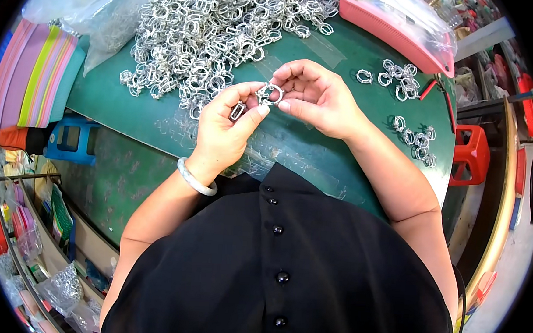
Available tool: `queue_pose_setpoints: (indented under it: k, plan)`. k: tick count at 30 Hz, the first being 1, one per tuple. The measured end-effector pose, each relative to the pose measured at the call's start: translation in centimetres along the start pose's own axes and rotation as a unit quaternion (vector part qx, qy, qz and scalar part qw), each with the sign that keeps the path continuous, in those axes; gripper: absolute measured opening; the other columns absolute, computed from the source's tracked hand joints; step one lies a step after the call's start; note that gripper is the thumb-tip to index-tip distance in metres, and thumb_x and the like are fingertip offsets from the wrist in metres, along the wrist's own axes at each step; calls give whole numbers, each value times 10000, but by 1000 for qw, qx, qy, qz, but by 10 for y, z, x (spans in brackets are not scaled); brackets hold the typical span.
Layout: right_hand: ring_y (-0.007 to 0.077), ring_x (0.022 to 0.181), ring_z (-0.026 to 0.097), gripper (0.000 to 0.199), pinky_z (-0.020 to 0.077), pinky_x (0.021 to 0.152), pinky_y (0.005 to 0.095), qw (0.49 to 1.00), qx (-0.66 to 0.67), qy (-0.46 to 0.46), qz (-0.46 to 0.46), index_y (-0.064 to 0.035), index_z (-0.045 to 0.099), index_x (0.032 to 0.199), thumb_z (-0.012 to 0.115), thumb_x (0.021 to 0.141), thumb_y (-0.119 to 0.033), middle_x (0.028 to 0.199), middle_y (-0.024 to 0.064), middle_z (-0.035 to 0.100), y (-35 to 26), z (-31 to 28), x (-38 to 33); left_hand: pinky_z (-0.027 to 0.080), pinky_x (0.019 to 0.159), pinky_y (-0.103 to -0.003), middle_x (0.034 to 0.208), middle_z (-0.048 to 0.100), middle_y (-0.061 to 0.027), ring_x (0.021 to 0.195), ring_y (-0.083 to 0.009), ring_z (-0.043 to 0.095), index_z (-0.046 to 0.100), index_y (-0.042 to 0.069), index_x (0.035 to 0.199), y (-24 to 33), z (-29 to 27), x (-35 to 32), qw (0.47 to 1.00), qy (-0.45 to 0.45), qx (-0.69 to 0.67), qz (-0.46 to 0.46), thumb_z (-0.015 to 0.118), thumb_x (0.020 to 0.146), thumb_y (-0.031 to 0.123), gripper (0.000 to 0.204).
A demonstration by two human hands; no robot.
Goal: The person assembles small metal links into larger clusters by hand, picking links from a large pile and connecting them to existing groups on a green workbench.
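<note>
My left hand (pixel 223 127) pinches a silver metal ring clasp (pixel 273 94) between thumb and forefinger. The clasp has a round ring with a smaller fitting at its side. From the right, the thumb and forefinger of my right hand (pixel 316 99) close on the ring's edge, the other fingers curled behind. A rectangular silver loop (pixel 238 111) shows in the curl of my left fingers; whether it joins the ring is hidden. Beyond my hands, a large heap of similar silver clasps (pixel 207 31) covers the back left of the green table (pixel 316 148).
Two small clusters of clasps, one farther (pixel 400 80) and one nearer (pixel 416 139), lie at right beside red-handled pliers (pixel 428 90). A pink basket (pixel 390 34) stands behind them. Coloured foam sheets (pixel 31 79), a plastic bag (pixel 108 10), a blue stool (pixel 73 139) and a red stool (pixel 471 154) flank the table.
</note>
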State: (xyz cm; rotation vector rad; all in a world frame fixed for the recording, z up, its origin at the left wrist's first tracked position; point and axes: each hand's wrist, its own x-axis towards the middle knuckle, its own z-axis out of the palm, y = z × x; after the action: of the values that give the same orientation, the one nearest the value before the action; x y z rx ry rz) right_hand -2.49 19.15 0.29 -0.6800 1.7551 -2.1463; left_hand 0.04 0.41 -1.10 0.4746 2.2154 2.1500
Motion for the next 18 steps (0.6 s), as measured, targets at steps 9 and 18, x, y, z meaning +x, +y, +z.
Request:
queue_pose_setpoints:
  k: [9, 18]
  plan:
    - [78, 773, 552, 211, 453, 704, 215, 997, -12, 35, 69, 18, 561, 1009, 583, 824, -81, 850, 32, 600, -4, -3, -1, 371, 526, -142, 825, 507, 18, 611, -18, 450, 555, 24, 1096, -2, -2, 1, 999, -9, -30, -7, 605, 791, -4, 310]
    - [65, 700, 549, 206, 438, 617, 196, 993, -9, 39, 114, 4, 595, 965, 584, 837, -157, 806, 20, 613, -8, 2, 0, 377, 528, -144, 825, 504, 15, 612, -22, 449, 553, 32, 1100, -3, -1, 1, 999, -11, -49, -13, 600, 790, -13, 317]
